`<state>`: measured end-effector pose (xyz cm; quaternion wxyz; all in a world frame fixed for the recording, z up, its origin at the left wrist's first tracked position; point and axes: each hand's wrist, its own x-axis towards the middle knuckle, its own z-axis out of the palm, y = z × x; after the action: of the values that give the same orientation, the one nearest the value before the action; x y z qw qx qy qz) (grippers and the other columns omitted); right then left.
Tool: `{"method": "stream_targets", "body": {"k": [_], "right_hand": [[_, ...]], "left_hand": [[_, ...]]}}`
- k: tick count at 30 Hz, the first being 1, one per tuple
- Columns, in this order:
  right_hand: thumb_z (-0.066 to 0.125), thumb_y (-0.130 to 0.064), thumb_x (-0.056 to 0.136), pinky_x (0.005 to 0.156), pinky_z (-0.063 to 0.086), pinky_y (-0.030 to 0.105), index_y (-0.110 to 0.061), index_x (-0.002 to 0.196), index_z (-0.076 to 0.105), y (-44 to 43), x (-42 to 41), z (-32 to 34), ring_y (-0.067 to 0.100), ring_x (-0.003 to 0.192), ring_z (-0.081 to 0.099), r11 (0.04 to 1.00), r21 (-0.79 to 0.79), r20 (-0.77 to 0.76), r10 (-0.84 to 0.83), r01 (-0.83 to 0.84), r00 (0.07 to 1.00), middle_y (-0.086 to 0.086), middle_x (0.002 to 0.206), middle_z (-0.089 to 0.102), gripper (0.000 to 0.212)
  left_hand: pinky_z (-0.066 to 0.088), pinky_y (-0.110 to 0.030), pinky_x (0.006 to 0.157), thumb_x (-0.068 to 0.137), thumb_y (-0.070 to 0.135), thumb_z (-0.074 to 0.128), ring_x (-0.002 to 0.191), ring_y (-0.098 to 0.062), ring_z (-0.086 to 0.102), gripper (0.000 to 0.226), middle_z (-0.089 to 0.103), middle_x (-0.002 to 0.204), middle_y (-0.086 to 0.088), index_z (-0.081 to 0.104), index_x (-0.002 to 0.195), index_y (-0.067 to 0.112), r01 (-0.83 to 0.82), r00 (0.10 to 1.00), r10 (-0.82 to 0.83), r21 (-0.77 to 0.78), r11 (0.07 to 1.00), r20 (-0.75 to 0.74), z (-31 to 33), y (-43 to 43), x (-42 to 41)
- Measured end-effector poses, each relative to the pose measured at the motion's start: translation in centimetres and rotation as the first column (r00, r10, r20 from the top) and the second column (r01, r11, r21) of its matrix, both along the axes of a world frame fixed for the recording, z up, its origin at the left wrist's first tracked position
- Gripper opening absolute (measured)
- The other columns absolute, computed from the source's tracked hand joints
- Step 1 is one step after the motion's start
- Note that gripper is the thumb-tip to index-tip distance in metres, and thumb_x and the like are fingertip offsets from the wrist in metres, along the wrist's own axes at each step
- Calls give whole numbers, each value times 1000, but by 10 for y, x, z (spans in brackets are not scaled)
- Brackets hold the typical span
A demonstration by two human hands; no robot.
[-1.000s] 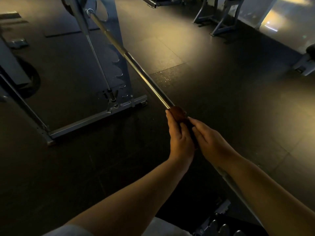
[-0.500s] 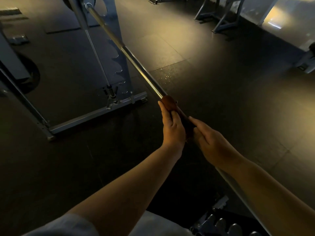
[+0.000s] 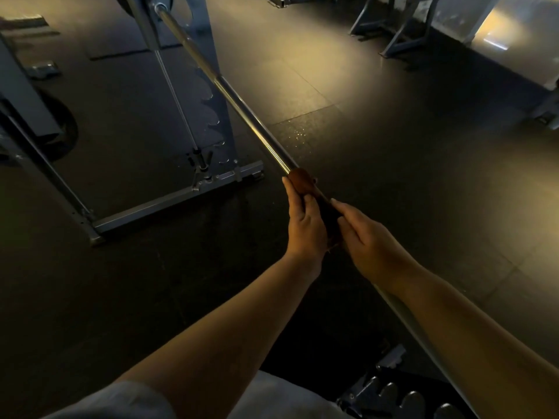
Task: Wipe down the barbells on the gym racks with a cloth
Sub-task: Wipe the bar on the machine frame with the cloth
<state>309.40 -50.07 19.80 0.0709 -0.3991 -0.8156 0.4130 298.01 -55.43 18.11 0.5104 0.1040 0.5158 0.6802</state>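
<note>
A steel barbell [image 3: 242,104] runs diagonally from the rack at the top left down past my right forearm. A reddish-brown cloth [image 3: 301,182] is wrapped around the bar near its middle. My left hand [image 3: 305,228] grips the cloth from the left side, fingertips reaching its upper end. My right hand [image 3: 370,241] holds the darker lower part of the cloth just behind it, fingers lying along the bar. The two hands sit side by side, almost touching. The bar under them is hidden.
A grey rack upright [image 3: 211,95] with notched hooks stands on a floor frame [image 3: 169,204] to the left. A weight plate [image 3: 62,131] lies at far left. Another notched rack piece [image 3: 405,397] is near my legs. Machine legs [image 3: 393,37] stand at the top right.
Both hands have slid the cloth a short way up the bar toward the rack. Most of that move came early; the last half second shows little shift.
</note>
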Motion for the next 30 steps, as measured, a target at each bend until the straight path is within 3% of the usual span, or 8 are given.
{"method": "stream_targets", "body": {"k": [2,5,8,11,15,20,24,30], "right_hand": [[35,-28,111,94,54,28,-30,159,31,-1,1,1,6,112,63,1000,-20,-16,5,-6,1000,-2,139,57,48],[33,-30,111,99,54,37,-35,156,32,-1,0,3,5,114,60,999,-38,-25,6,-7,1000,-7,136,56,45],[32,-31,112,99,52,39,-35,157,32,-3,3,4,8,115,59,998,-56,-23,-5,4,1000,-4,136,56,46],[32,-30,112,99,51,35,-35,158,30,-7,11,5,7,113,59,997,-77,-21,-2,1,1000,-9,136,52,47],[34,-28,112,90,48,17,-32,157,33,-8,20,1,-6,101,62,994,-102,-42,-30,25,999,-15,127,55,45],[33,-27,112,93,49,25,-38,155,37,-5,21,1,1,116,56,982,-187,-96,-33,15,995,-11,140,52,44],[33,-33,111,106,49,47,-42,152,41,-5,21,-1,15,127,57,982,-184,-89,-57,39,994,-6,139,57,43],[34,-29,112,114,43,49,-42,154,37,-7,23,0,17,137,48,980,-196,-92,-64,45,994,-4,152,47,44]], "left_hand": [[51,-39,75,110,36,33,108,-14,54,57,47,131,14,4,149,68,0,1000,0,12,1000,14,-1,-4,8],[56,-46,87,110,38,34,115,-19,60,58,53,133,6,5,146,71,36,999,-36,19,999,3,-11,-15,30],[59,-35,81,110,36,33,114,-17,63,59,55,133,5,2,148,68,94,995,-93,33,995,-47,-17,-26,43],[55,-49,92,110,36,34,121,-24,58,58,48,146,-3,3,150,66,58,997,-57,27,998,-43,-14,-19,30],[47,-59,101,110,36,35,116,-19,54,59,46,139,4,4,149,67,-1,999,0,-21,1000,-46,-4,-10,22],[54,-43,87,110,34,36,120,-22,56,60,48,139,2,5,147,70,32,999,-32,38,999,-3,-9,-23,45],[53,-32,80,111,33,33,115,-13,57,59,50,126,13,4,149,66,75,997,-76,58,995,7,-11,-37,64],[52,-46,93,110,36,34,124,-22,52,59,43,148,0,4,148,69,49,998,-51,48,998,25,-6,-32,51]]}}
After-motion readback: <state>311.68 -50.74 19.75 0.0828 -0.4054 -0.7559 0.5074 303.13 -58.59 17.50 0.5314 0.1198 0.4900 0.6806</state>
